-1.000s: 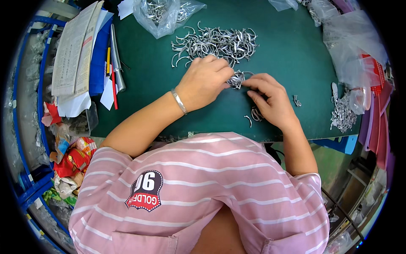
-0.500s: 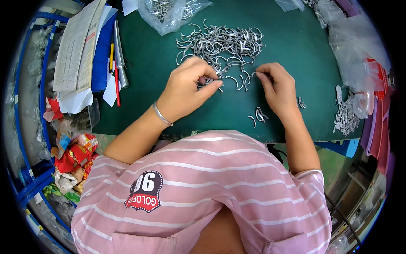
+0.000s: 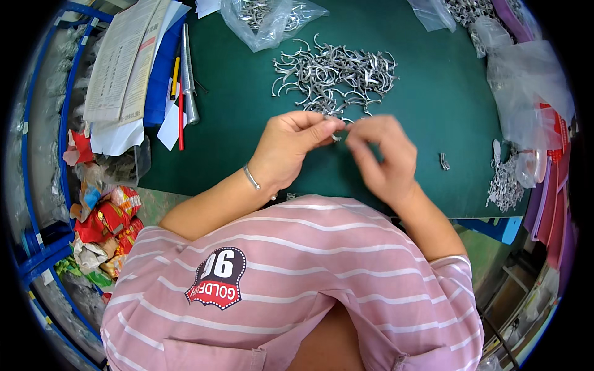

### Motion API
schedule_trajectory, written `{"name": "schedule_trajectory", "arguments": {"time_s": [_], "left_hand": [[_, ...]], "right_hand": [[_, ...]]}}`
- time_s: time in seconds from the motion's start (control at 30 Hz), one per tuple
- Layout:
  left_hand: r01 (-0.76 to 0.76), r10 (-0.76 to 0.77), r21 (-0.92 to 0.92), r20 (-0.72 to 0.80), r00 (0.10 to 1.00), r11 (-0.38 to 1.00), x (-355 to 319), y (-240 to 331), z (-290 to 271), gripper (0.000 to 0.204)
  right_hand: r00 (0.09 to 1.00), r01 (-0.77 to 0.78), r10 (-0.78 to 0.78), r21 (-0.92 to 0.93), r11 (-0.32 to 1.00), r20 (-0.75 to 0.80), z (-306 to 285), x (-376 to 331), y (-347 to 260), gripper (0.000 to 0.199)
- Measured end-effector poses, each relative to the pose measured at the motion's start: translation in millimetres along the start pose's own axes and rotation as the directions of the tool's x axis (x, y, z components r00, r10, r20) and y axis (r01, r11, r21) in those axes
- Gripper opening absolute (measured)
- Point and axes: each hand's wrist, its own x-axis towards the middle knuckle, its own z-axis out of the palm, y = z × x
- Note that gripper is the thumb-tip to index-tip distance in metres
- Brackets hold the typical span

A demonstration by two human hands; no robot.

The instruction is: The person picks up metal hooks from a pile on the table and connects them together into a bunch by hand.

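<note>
Left hand (image 3: pixel 291 145) pinches a small curved silver metal clip (image 3: pixel 335 136) between thumb and fingertips, above the green counter (image 3: pixel 247 111). Right hand (image 3: pixel 382 157), blurred, fingers curled, meets it there. Heap of curved silver metal clips (image 3: pixel 337 74) lies just beyond.

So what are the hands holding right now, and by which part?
The left hand pinches a small metal piece between thumb and fingertips; which part cannot be told. The right hand meets it there, blurred, so its own grip cannot be told.
</note>
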Motion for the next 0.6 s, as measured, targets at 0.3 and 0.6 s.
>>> {"name": "schedule_trajectory", "arguments": {"time_s": [0.3,0.6], "left_hand": [[0.167,-0.167,-0.268,0.026,0.986,0.949,-6.7,9.2,-4.4,0.025],[0.150,-0.145,-0.133,0.049,0.988,0.980,-8.3,7.4,-6.4,0.024]], "right_hand": [[0.922,-0.249,0.366,-0.529,0.812,0.127,-4.4,16.7,34.7,0.013],[0.958,-0.166,0.269,-0.565,0.808,0.104,-8.1,12.4,35.3,0.006]]}}
